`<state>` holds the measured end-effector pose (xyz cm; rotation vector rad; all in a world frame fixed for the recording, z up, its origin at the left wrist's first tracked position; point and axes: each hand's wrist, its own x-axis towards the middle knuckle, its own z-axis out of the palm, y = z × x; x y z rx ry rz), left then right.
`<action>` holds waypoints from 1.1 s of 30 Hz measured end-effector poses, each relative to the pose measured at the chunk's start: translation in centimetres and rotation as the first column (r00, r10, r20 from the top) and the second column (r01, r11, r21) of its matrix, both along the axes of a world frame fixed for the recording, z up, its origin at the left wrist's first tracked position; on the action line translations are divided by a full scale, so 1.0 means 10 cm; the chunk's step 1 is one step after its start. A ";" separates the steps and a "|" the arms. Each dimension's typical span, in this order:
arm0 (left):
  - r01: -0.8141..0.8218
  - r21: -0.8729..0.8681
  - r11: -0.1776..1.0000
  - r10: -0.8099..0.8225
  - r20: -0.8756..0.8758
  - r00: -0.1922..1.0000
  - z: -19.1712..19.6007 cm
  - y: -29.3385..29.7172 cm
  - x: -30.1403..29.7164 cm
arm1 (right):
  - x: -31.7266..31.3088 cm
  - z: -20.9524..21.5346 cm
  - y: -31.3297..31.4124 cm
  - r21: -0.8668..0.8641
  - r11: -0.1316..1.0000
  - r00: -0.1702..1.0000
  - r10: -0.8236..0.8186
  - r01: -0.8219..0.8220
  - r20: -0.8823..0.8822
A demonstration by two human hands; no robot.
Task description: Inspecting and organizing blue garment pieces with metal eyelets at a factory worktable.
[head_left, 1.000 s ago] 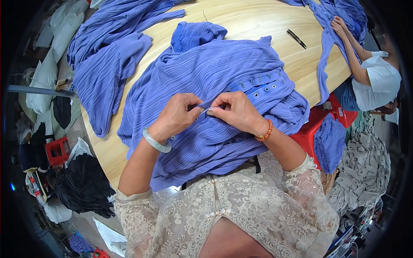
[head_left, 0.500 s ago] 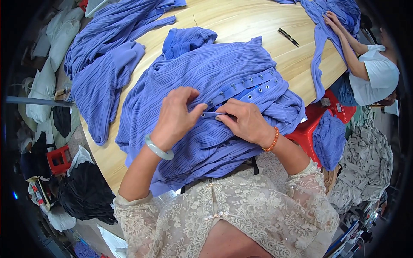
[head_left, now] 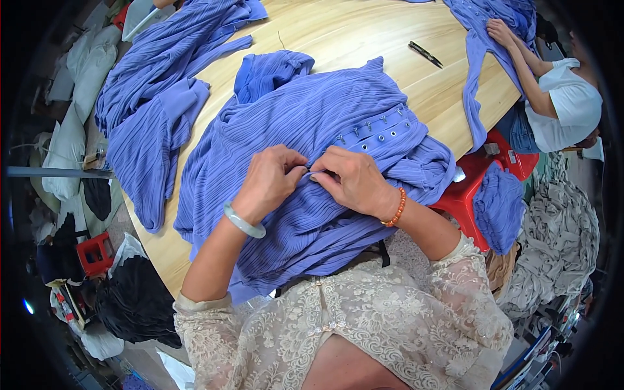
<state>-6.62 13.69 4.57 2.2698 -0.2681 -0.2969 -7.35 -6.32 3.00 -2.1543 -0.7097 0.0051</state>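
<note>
A blue-violet ribbed garment [head_left: 260, 123] lies bunched across the near part of the table. Along its opening run two bands: one carries a row of metal hooks [head_left: 356, 131], the other a row of metal eyelets [head_left: 381, 137]. My left hand [head_left: 270, 182], with a pale bangle at the wrist, pinches the near end of the bands between thumb and forefinger. Right beside it my right hand [head_left: 357, 182], wearing orange beads, grips the eyelet band's edge with its fingertips. The two hands almost touch, and their fingers hide the fastening between them.
More blue-violet garments [head_left: 153, 130] lie at the table's left. A black pen-like tool [head_left: 426, 54] rests on the wooden table [head_left: 351, 32]. At far right a co-worker's hands [head_left: 500, 32] handle similar cloth. Red stools [head_left: 465, 195] stand at the right, beside a grey fabric heap [head_left: 552, 240].
My left hand has moved right and closed its thumb and forefinger on the band. My right hand has shifted left toward it, so the two are closer. The view has shifted slightly.
</note>
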 end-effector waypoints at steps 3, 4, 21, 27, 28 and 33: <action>0.041 0.022 0.999 -0.042 0.042 0.998 0.03 0.00 -0.02 | 0.05 -0.02 0.03 0.026 0.999 0.998 -0.022 0.024 -0.056; 0.040 0.022 0.999 -0.041 0.041 0.998 0.03 0.00 -0.01 | 0.06 -0.02 0.04 0.046 0.998 0.993 -0.035 0.040 -0.109; -0.009 -0.089 0.996 -0.001 -0.111 0.994 0.05 0.02 -0.01 | 0.08 0.00 0.04 0.101 0.985 0.910 -0.091 0.143 -0.405; -0.054 -0.147 0.988 0.003 -0.324 0.946 0.11 0.03 0.04 | 0.08 -0.02 0.00 0.086 0.986 0.893 -0.091 0.143 -0.441; -0.051 -0.148 0.988 0.000 -0.323 0.946 0.08 0.05 0.04 | 0.07 -0.01 -0.01 0.035 0.992 0.907 -0.100 0.125 -0.408; -0.082 -0.068 0.994 0.059 -0.289 0.956 -0.02 0.07 0.03 | -0.04 -0.08 -0.21 -0.045 0.996 0.988 -0.078 0.073 -0.129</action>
